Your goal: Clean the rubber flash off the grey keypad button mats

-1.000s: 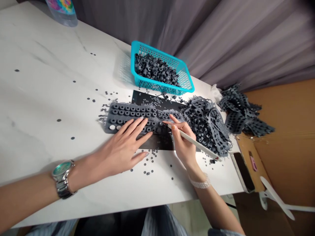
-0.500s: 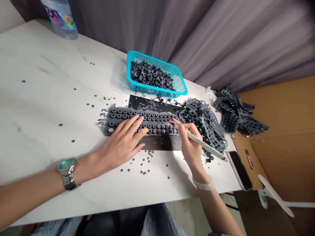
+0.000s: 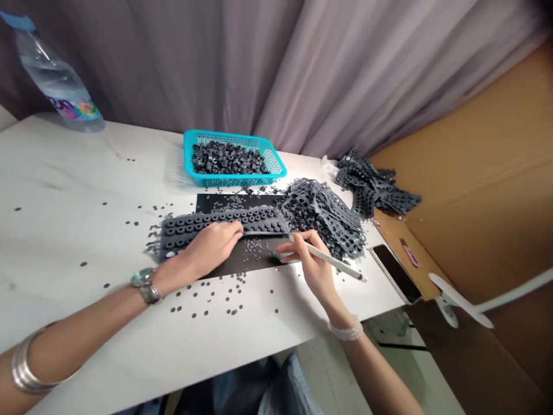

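A dark grey rubber sheet (image 3: 203, 219) with rows of ring-shaped pieces lies partly over a black mat (image 3: 242, 256). My left hand (image 3: 211, 245) grips the sheet's near edge, its fingers closed, and that edge is lifted off the mat. In my right hand (image 3: 313, 265) is a long white pen-like tool (image 3: 334, 262), its tip by the sheet's right end. A heap of perforated grey sheets (image 3: 324, 216) lies just right of the tip. Small dark discs are scattered over the mat and the table around it.
Behind the mat stands a turquoise basket (image 3: 235, 180) of small dark rings. A water bottle (image 3: 60, 86) is at the back left. More grey sheets (image 3: 371, 187) lie against the cardboard (image 3: 475, 167). A phone (image 3: 395, 274) and a pink cutter (image 3: 409, 253) are at the right.
My left hand has gone from lying spread on the sheet to gripping and lifting its near edge. The right hand's other fingers have spread below the tool. The camera view has shifted.
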Motion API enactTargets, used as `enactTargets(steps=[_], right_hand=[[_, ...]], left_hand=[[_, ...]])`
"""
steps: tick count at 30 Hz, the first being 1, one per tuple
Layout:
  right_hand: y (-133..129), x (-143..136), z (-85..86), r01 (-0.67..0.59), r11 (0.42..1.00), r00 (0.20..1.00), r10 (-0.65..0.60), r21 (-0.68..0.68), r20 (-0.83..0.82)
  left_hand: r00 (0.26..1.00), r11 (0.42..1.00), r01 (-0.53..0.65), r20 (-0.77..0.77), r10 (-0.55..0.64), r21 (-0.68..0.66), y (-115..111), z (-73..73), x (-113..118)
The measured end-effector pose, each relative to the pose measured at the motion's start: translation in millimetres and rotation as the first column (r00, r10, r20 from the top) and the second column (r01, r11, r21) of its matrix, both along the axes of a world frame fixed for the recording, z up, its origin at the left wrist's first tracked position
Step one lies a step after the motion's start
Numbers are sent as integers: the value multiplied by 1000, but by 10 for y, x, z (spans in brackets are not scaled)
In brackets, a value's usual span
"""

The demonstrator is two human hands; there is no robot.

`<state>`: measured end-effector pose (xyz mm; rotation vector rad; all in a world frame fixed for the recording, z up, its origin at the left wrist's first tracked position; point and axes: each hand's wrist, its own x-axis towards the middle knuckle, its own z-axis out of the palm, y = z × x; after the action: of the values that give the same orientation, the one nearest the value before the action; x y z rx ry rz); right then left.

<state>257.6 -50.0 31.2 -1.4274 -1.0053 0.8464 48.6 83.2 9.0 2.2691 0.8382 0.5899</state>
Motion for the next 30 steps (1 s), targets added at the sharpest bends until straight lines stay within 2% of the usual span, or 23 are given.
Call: enactTargets(steps=[3,6,8,10,13,15,18,20,22,25,28,30], right_hand=[[66,-38,-29,-20,1000,996,19,-6,-86],[226,-117,-52,-51,998,994,53,34,-91],[355,-177,-52,-94,993,996,94,66,7],[476,-239,-47,-183,979,969,164,89,186],[623,-328,-67,-318,943,869,247,101,429],[702,-375,-122,-362,925,797,242,118,554],[787,-412,-239,-424,891,666,187,161,722],[807,-419,-295,-454,876,610,174,161,773],[786,-415,-301,-444,885,615,187,140,766],[678,-362,-208,-392,914,667,202,107,717],[531,-184,-52,-317,948,799,259,14,543],[453,11,34,-225,974,883,208,-9,420]], left_hand=[[993,975,-92,50,104,-202,206,56,-40],[983,912,-98,101,150,-399,350,96,-81],[976,861,-83,133,172,-502,392,102,-103],[968,812,-68,160,195,-579,406,95,-116],[957,758,-54,183,225,-650,409,76,-121],[952,739,-56,186,242,-672,405,67,-116],[946,735,-78,184,269,-673,385,67,-102],[943,746,-95,180,279,-659,364,69,-91],[945,767,-107,175,276,-633,341,69,-81],[952,816,-130,161,262,-563,311,73,-75],[963,876,-155,128,237,-456,267,104,-76],[976,918,-151,95,198,-366,210,139,-72]])
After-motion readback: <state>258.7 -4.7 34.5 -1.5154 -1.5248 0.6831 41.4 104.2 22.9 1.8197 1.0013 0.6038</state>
